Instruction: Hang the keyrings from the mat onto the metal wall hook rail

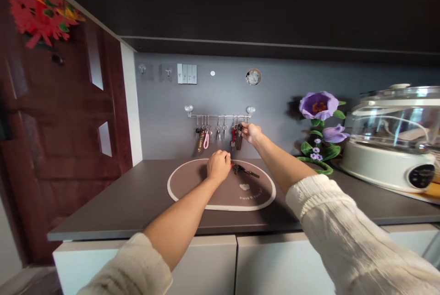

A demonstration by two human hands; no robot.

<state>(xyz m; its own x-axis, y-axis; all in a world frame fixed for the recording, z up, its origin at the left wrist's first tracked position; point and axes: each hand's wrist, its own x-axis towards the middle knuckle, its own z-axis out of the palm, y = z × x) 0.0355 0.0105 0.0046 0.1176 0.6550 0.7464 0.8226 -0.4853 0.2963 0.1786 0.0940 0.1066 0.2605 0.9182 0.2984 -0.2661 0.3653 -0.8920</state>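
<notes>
A key rack [220, 116] with a clear bar and small hooks is fixed to the grey wall, and several bunches of keys [206, 133] hang from it. At its right end my right hand [251, 133] pinches a key ring with a dark brown fob [239, 139]. A red key tag [233, 137] hangs just left of that fob. Lower down, my left hand [219, 165] is closed over the oval brown mat [192, 185]. Beside its fingertips lies a bunch of keys [245, 171] with a bit of red; the hand hides whether it grips them.
Purple knitted flowers [319, 106] and a white appliance with a clear top [388, 162] stand on the counter [137, 199] at the right. A dark shelf [240, 15] overhangs the wall. Switches [187, 74] sit above the rack; a red-brown door [68, 139] is at the left.
</notes>
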